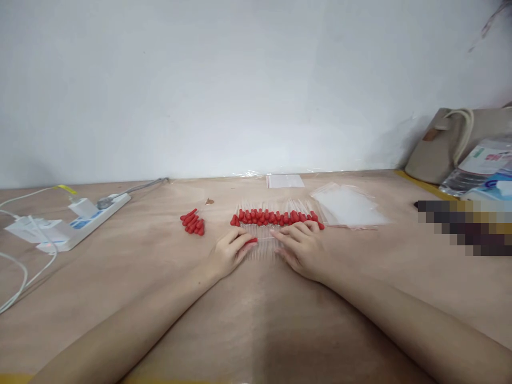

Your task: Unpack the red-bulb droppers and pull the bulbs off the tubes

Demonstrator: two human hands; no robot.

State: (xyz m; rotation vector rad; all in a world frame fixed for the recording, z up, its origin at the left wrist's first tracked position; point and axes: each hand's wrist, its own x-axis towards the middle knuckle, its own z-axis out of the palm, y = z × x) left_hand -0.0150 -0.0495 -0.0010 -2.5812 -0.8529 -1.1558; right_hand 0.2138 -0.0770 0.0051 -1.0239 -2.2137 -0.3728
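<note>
My left hand pinches a red rubber bulb between thumb and fingers. Facing it, my right hand has its thumb and fingers closed on the right part of a thin clear tube, which points at the bulb. Whether tube and bulb are joined is too small to tell. Beneath both hands lie several loose clear tubes side by side. Just beyond them runs a row of droppers with red bulbs, their clear stems pointing to the wall. Off to the left sits a small pile of loose red bulbs.
Clear plastic bags are stacked right of the droppers, with a white card or bag near the wall. A power strip with cables stands left. Far right are a beige handbag and plastic-wrapped bottles.
</note>
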